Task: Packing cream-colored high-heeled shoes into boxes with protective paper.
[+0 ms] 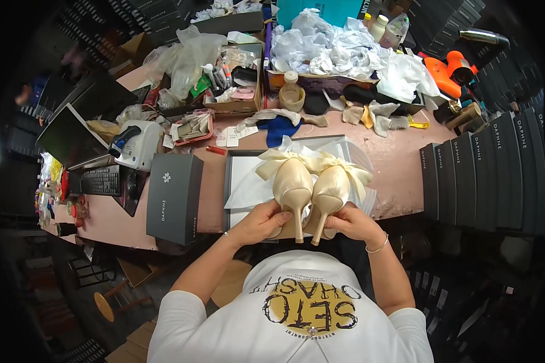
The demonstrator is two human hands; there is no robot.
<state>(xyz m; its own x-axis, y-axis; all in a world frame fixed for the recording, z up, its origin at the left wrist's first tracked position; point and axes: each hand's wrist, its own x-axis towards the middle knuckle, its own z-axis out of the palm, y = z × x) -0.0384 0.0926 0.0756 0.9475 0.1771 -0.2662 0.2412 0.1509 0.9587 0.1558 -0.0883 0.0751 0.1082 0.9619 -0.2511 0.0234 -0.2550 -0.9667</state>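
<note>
A pair of cream satin high-heeled shoes with bows is held up side by side, heels toward me. My left hand [261,222] is closed round the left high-heeled shoe [293,181], thumb on its side below the heel cup. Likewise my right hand [352,224] grips the right high-heeled shoe [331,189]. The shoes' toes and most of my fingers are hidden. Beneath them lies an open grey shoebox [229,181] lined with white tissue paper [246,187].
A dark grey box [174,196] stands to the left, near a keyboard [100,180], monitor [72,137] and white label printer [138,145]. Stacked shoeboxes [496,172] line the right. At the back are a carton of crumpled paper [321,48], a bottle [291,91] and an orange heat gun [445,75].
</note>
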